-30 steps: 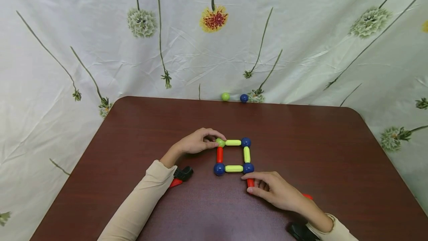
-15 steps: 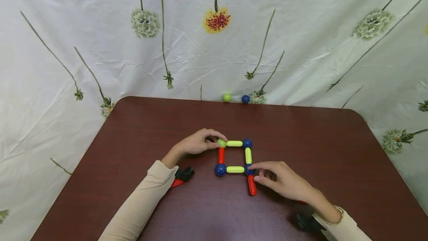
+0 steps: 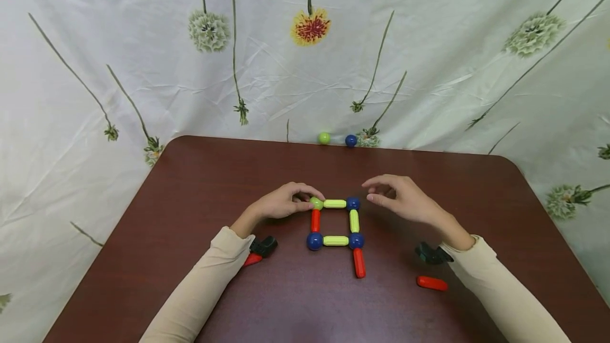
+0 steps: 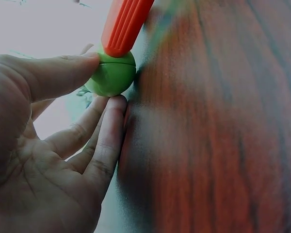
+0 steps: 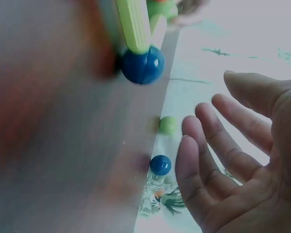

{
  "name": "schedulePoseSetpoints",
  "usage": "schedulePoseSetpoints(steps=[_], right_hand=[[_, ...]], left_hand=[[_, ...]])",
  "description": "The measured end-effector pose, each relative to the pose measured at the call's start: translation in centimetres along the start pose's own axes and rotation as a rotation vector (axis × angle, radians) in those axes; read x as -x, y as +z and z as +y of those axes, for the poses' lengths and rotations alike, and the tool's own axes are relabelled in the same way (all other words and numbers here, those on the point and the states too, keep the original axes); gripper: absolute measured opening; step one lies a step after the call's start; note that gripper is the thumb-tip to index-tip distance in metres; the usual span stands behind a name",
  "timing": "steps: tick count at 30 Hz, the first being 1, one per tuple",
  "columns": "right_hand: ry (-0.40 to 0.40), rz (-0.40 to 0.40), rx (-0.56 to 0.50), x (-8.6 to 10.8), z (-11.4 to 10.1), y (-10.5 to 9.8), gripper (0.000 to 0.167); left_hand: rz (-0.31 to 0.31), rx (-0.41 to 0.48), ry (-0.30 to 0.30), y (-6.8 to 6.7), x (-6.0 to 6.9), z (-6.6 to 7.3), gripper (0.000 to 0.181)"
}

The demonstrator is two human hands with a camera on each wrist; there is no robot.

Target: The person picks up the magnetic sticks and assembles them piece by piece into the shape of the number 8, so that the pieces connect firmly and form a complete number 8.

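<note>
My left hand (image 3: 282,202) pinches the green ball (image 3: 316,203) at the square's far left corner; in the left wrist view thumb and fingertips touch that ball (image 4: 111,77), a red rod (image 4: 127,24) joined to it. Blue balls form the other corners, one (image 3: 353,204) at the far right. Yellow-green rods (image 3: 335,204) make three sides, a red rod (image 3: 315,220) the left one. Another red rod (image 3: 359,263) extends towards me from the near right blue ball (image 3: 356,240). My right hand (image 3: 412,200), fingers relaxed and holding nothing, hovers right of the far right corner.
A loose green ball (image 3: 324,138) and blue ball (image 3: 350,141) lie at the table's far edge. One red rod (image 3: 431,283) lies near my right forearm; another red piece (image 3: 252,259) is partly hidden by my left wrist. A flowered cloth (image 3: 267,68) hangs behind the table (image 3: 229,163).
My right hand has let go of the red rod at the near right corner and moved away from me, past the square's right side. My left hand stays on the green ball.
</note>
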State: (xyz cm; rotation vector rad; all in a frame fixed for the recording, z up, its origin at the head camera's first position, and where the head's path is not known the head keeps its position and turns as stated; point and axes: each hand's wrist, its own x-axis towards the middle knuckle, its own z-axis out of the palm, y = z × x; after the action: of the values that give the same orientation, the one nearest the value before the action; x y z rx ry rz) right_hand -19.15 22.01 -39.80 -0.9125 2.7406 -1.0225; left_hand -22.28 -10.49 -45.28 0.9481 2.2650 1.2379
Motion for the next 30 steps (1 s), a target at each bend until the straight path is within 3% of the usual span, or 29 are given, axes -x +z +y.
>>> schedulePoseSetpoints(steps=[8, 14, 20, 30], right_hand=[[0.06, -0.003, 0.039, -4.2, 1.5, -1.2, 0.033], [0.124, -0.057, 0.088, -7.8, 2.3, -2.0, 0.036], [0.163, -0.055, 0.091, -11.0, 3.2, -2.4, 0.037], [0.315, -0.029, 0.071, -13.2, 5.7, -1.8, 0.043]], left_hand=[[0.002, 0.002, -0.004, 0.1, 0.0, -0.2, 0.026], [0.004, 0.012, -0.017, 0.1, 0.1, -0.3, 0.026], [0.011, 0.009, 0.001, -0.1, 0.2, -0.1, 0.026], [0.006, 0.02, 0.016, 0.0, 0.2, 0.2, 0.026]])
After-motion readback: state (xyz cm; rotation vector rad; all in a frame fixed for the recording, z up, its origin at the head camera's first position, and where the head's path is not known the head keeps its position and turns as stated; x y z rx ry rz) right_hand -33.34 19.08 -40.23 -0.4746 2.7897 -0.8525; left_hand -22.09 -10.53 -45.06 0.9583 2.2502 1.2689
